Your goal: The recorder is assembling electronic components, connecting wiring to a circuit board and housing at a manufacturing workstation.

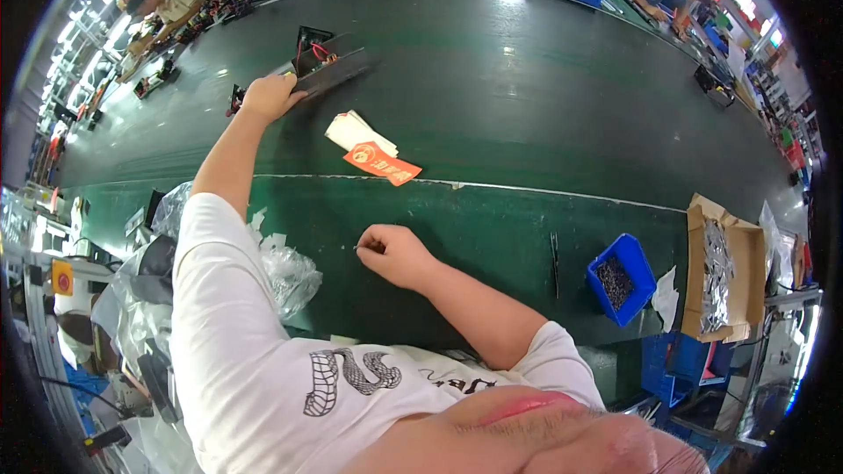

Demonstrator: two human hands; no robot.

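My left hand (268,96) reaches far out over the dark green belt (527,105) and grips the near end of a long black panel (338,70), which has a small part with red wires (314,48) on it. My right hand (395,254) rests as a closed fist on the green bench (492,228) close to me; something small may be pinched in it, but I cannot tell. An orange card (382,163) and white paper slips (353,132) lie on the belt between both hands.
A blue bin of small dark screws (619,279) sits at the right, beside a cardboard box of silvery packets (722,268). A thin black tool (555,263) lies near the bin. Clear plastic bags (285,276) pile at my left. Other people work at the far left and far right.
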